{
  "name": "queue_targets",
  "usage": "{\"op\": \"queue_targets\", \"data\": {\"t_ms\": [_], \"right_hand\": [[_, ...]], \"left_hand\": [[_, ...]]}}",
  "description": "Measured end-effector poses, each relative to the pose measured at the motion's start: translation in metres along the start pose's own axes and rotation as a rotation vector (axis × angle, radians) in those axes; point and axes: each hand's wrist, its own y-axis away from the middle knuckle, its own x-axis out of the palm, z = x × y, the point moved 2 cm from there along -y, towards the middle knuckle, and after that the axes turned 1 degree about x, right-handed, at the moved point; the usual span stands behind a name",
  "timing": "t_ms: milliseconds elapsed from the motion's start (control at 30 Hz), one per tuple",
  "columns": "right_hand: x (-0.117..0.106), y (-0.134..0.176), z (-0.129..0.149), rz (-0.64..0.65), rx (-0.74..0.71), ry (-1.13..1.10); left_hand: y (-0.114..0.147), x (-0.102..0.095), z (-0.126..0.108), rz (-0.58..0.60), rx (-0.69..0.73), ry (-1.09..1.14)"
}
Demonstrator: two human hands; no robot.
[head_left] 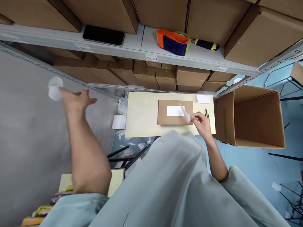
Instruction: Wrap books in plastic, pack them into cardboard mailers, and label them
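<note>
**Peeling a strip at the small table while a crumpled scrap leaves the other hand**

Nearest the camera, the person's pale grey-blue garment is filling the lower frame, and both bare forearms are reaching out from it. The left hand [77,100] is stretching far out to the left of the cream table [142,116], fingers spread and loose, with a crumpled white scrap [55,89] blurred just beyond the fingertips; whether it is touching them cannot be told. Judging by the open hand, the scrap is being let go, away from the work surface.

The right hand [201,123] is hovering at the table's right end, thumb and forefinger pinching a thin translucent backing strip [185,113] that is curling up from the flat brown parcel [175,112]. The parcel is lying in the middle of the table with a white label [175,111] on its top, probably laid flat so the label sits smoothly.

A white pad [203,99] and a pen [206,113] are lying at the table's far right corner. An open cardboard box [251,116] is standing just right of the table, within reach. Paper scraps [129,143] are littering the floor to the table's left. Beyond the table, a shelf [142,44] is carrying a tape dispenser [172,41], a utility knife [205,44] and a dark phone [103,34].
</note>
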Motion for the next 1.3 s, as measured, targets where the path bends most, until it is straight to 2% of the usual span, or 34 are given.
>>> {"op": "queue_targets", "data": {"t_ms": [33,67,133,233,267,300,367,467,633,833,933,1000,1033,1133,1200,1300], "right_hand": [[0.002,0.0,0.002,-0.019,-0.033,0.032],[0.004,0.0,0.004,-0.041,-0.072,0.071],[0.007,0.001,0.006,-0.08,-0.166,0.167],[0.014,0.003,0.008,-0.101,-0.35,0.312],[0.016,0.004,0.008,-0.098,-0.423,0.357],[0.018,0.006,0.006,-0.091,-0.498,0.4],[0.023,0.01,0.003,-0.067,-0.637,0.474],[0.03,0.018,-0.006,0.023,-0.739,0.558],[0.037,0.03,-0.021,0.185,-0.657,0.558],[0.04,0.039,-0.029,0.18,-0.698,0.633],[0.037,0.042,-0.027,0.237,-0.677,0.563],[0.031,0.041,-0.022,0.248,-0.588,0.441],[0.026,0.039,-0.019,0.213,-0.516,0.368],[0.009,0.029,-0.014,0.022,-0.256,0.158],[0.001,0.021,-0.015,-0.058,-0.109,0.056],[-0.002,0.008,-0.021,-0.054,0.029,-0.052]], "left_hand": [[0.017,0.01,-0.003,0.076,-0.097,0.025],[0.041,0.021,-0.01,0.165,-0.105,0.077],[0.104,0.047,-0.03,0.433,-0.02,0.284],[0.205,0.08,-0.059,0.825,-0.062,0.516],[0.233,0.087,-0.066,0.906,-0.089,0.572],[0.254,0.091,-0.073,0.938,-0.116,0.62],[0.282,0.097,-0.082,0.924,-0.179,0.712],[0.296,0.101,-0.086,0.849,-0.253,0.806],[0.301,0.104,-0.083,0.8,-0.268,0.799],[0.309,0.11,-0.078,0.745,-0.214,0.739],[0.309,0.114,-0.076,0.704,-0.164,0.735],[0.307,0.114,-0.073,0.667,-0.136,0.737],[0.305,0.114,-0.072,0.658,-0.123,0.735],[0.303,0.11,-0.07,0.682,-0.093,0.717],[0.303,0.107,-0.069,0.704,-0.08,0.705],[0.306,0.103,-0.067,0.727,-0.07,0.708]]}}
